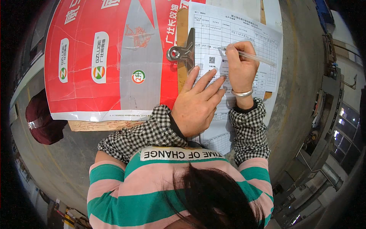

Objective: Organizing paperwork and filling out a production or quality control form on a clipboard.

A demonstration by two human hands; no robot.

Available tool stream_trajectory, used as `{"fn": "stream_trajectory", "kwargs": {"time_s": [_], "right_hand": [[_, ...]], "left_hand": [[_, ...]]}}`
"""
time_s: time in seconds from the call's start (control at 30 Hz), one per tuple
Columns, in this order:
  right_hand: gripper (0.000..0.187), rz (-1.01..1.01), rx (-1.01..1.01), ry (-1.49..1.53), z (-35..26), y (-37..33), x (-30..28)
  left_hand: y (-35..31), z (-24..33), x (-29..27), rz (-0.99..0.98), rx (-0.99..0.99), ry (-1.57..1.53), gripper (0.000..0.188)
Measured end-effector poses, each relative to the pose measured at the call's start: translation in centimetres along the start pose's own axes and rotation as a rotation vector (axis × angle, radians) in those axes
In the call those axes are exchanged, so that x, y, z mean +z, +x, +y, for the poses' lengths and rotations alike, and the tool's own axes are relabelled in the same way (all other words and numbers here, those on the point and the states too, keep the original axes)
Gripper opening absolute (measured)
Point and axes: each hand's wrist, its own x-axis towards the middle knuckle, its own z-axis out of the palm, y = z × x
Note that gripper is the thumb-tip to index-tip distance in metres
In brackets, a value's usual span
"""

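Pen (264, 60) is slanting over the ruled paper (206, 23), its long axis running from tip at left to tail at right, the nearer right hand (243, 70) pinching it while the left hand (198, 103) is resting palm-down, fingers spread.

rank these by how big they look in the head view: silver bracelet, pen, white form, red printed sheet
1. Red printed sheet
2. White form, partly covered by the hands
3. Pen, thin but long
4. Silver bracelet
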Motion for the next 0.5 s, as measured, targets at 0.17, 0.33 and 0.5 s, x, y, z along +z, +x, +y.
{"fn": "stream_trajectory", "kwargs": {"time_s": [0.17,0.33,0.5], "right_hand": [[0.011,-0.022,0.011,-0.008,-0.28,-0.05,-0.08],[0.011,-0.002,0.002,-0.022,-0.32,-0.03,0.02],[0.012,-0.010,0.014,-0.038,-0.53,-0.03,-0.05]], "left_hand": [[0.01,0.01,-0.12,-0.008,-0.002,0.006,0.047],[0.03,0.02,-0.03,-0.009,-0.005,0.007,0.046],[-0.02,-0.03,-0.04,-0.013,0.000,0.003,0.047]]}}
